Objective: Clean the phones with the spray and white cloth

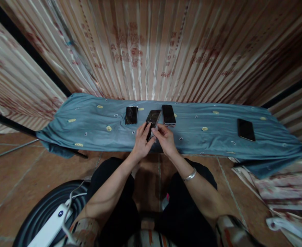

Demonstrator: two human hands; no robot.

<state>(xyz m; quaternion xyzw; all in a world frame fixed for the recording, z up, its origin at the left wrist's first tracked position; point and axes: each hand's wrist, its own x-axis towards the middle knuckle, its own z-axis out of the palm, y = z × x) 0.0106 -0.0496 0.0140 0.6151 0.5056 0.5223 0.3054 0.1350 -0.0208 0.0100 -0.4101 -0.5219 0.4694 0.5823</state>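
My left hand (pixel 142 140) holds a dark smartphone (pixel 154 116) above the front of the cloth-covered bench, its fingers closed along the phone's near end. Beside it, the fingertips of my right hand (pixel 166 138) are pinched together at the phone's lower right edge. A see-through strip shows along the phone's right side, perhaps a film or clear cover. What the right fingers grip is too small to make out. Just beyond my right hand lies a stack of phones (pixel 168 115). To the left of the held phone, another dark phone or small stack (pixel 131 115) rests flat.
The narrow bench wears a blue patterned cloth (pixel 109 139). Far right on it lies a single dark phone (pixel 246 130). A pleated curtain (pixel 145 51) hangs behind. On the tiled floor at lower left, a white power strip (pixel 50 224) rests on a black ribbed round object (pixel 32 214).
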